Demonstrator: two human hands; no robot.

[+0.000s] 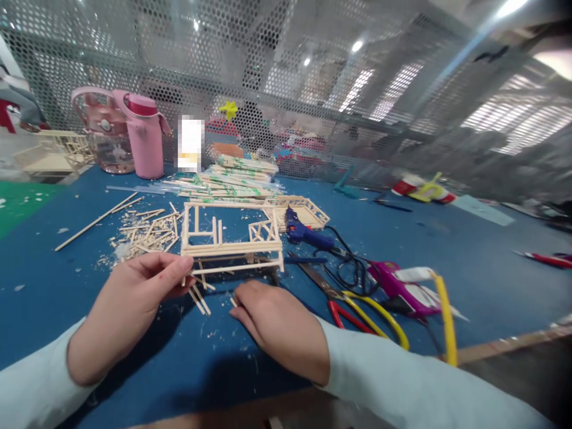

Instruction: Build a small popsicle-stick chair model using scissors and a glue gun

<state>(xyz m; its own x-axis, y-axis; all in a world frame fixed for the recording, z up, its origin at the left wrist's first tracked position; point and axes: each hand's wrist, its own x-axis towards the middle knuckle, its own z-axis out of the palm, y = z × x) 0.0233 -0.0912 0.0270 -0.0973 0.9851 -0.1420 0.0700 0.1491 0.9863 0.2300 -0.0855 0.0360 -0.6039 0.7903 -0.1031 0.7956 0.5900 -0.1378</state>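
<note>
Between the thumb and fingers of my left hand (138, 301) is the lower left corner of a pale wooden stick frame (232, 247), which is tilted up off the table. My right hand (279, 325) is low over the blue table, its fingers pinched around a small stick (233, 302) whose tip shows. A few loose sticks (199, 300) lie between my two hands, below the frame. Behind the frame sits a second stick piece (308, 213), shaped like a shallow tray, with a blue glue gun (306, 232) in front of it.
Scissors (330, 291), red-and-yellow-handled pliers or cutters and a purple glue gun (402, 289) with cables lie right. Stick scraps (149, 232) are at left. Wrapped stick bundles (236, 179), a pink bottle (146, 140) and a clear bottle (109, 140) stand or lie before the mesh panel.
</note>
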